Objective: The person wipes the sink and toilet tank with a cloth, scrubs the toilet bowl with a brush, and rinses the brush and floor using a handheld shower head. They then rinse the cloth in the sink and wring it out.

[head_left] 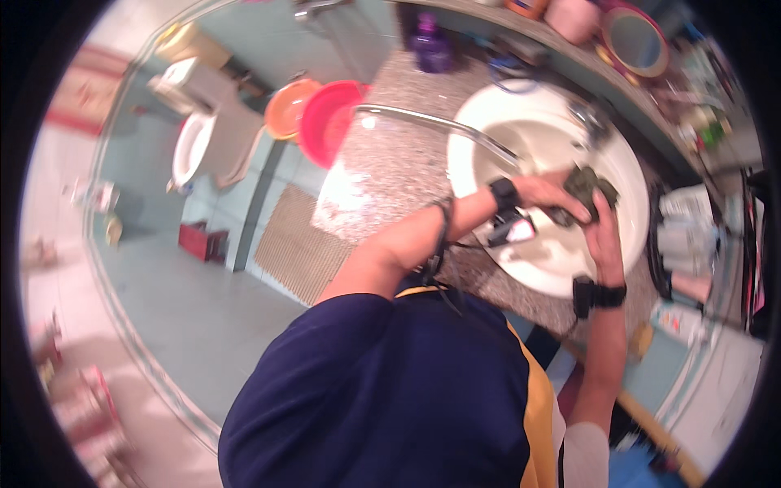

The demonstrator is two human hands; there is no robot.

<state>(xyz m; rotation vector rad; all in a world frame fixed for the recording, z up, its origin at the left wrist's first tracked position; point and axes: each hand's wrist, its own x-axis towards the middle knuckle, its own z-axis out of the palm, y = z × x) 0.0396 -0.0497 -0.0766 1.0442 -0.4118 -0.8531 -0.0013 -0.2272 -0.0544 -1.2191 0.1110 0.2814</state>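
Both my hands are over a white oval sink [553, 278] set in a speckled stone counter. Between them is a crumpled dark green bundle [590, 183] that looks like cloth. My left hand [556, 193] reaches in from the left, its fingers closed against the bundle's near side. From the right, my right hand [603, 234] grips it with fingers pointing up. Each wrist wears a black band. Just under my left wrist, a small black device [508, 231] with a bright face shows at the sink's near rim. The underside of the bundle is partly hidden by fingers.
A long chrome pipe [431, 119] crosses the counter into the sink; a metal tap [587, 126] stands on the back rim. A purple bottle [430, 49] is at the counter's back. Red [325, 134] and orange basins [286, 110] sit left, beyond them a toilet [195, 146].
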